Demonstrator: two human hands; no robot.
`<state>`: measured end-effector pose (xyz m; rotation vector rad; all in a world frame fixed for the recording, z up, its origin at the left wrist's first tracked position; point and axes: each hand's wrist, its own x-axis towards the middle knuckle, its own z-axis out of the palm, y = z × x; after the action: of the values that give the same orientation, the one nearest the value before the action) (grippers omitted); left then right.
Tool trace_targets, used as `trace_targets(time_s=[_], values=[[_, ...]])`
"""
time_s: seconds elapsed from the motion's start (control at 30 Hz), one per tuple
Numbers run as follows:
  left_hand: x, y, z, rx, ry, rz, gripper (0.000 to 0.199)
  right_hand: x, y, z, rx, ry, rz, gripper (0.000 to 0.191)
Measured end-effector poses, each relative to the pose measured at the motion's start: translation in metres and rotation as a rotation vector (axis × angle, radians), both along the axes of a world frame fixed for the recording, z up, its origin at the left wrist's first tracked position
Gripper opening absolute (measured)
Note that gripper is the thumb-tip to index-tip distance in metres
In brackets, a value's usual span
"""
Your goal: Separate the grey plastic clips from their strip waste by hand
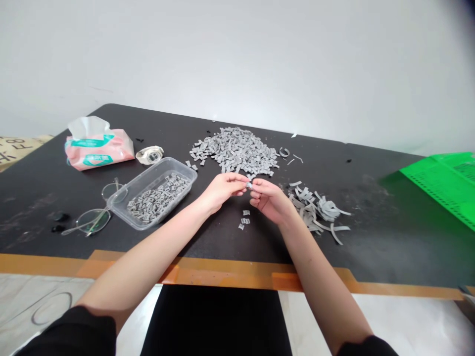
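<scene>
Your left hand (220, 192) and right hand (270, 200) meet above the black tabletop (371, 247), their fingers (242, 181) closed together on a small grey piece (249, 185), which they mostly hide, so its shape is hard to make out. Three loose grey pieces (244, 219) lie just below, a large heap of grey pieces (233, 150) beyond, curled grey strips (315, 210) beside your right hand, and a clear plastic tub (152, 193) left of your left hand

Tabletop (371, 237) is matt black and pretty scuffed, the grey pieces (233, 151) look like dull rubbery plastic, the tub (148, 178) is clear smooth plastic, and the crate (445, 183) is shiny green plastic. Tissue pack (98, 151) has glossy wrap.
</scene>
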<state>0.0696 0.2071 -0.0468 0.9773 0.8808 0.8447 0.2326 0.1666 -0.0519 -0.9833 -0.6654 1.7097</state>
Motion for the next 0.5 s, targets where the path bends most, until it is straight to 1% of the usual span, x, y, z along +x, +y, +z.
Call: trace_targets(time_s=[0.17, 0.23, 0.4, 0.5], values=[[-0.0013, 0.0016, -0.0004, -0.043, -0.079, -0.028, 0.010, 0.0011, 0.0002, 0.0005, -0.002, 0.033, 0.053, 0.026], [-0.0011, 0.0016, -0.0014, -0.053, -0.096, -0.039, 0.010, -0.0001, -0.0001, 0.0005, 0.008, 0.009, 0.042, 0.027], [-0.0001, 0.0015, -0.0046, -0.029, -0.076, -0.031, 0.013, -0.0049, 0.0001, -0.0007, 0.037, -0.140, -0.109, 0.032], [-0.0002, 0.0009, -0.0037, 0.085, 0.039, -0.050, 0.017, -0.0066, 0.0013, -0.0022, 0.069, -0.226, -0.162, 0.029]])
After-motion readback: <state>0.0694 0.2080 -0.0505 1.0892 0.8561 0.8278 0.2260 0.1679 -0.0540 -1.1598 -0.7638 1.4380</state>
